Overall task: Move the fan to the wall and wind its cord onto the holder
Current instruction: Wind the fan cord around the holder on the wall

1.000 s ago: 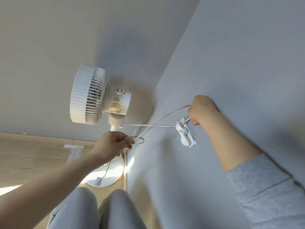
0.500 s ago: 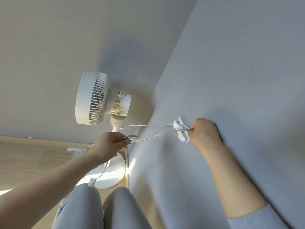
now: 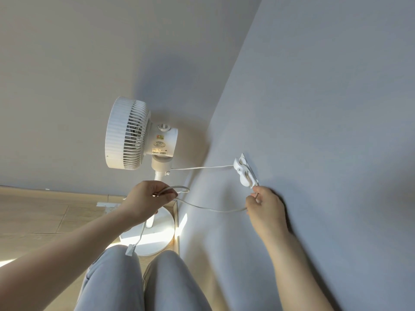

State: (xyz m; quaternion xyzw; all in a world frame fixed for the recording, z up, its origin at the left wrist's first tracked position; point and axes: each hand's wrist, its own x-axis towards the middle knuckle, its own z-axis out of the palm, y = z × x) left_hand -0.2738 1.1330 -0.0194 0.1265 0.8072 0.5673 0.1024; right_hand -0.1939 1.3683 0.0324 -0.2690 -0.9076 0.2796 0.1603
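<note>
A white pedestal fan (image 3: 132, 135) stands in the room corner on its round base (image 3: 157, 239). Its white cord (image 3: 202, 167) runs from the fan neck to a white cord holder (image 3: 244, 173) fixed on the grey wall to the right. My right hand (image 3: 265, 207) is just below the holder, pinching the cord where it comes off the holder's lower end. From there the cord sags left to my left hand (image 3: 148, 198), which grips a loop of it. The plug (image 3: 130, 250) dangles below my left hand over my knee.
The grey wall (image 3: 325, 108) fills the right side and meets a lighter wall behind the fan. A wood floor (image 3: 33, 216) lies to the left, with a small white plate (image 3: 106, 204) on it. My knees in grey trousers (image 3: 143, 281) are at the bottom.
My right hand has carried the cord from above the holder, across it, down to below it. The stretch of cord between my hands has gone from taut to slack.
</note>
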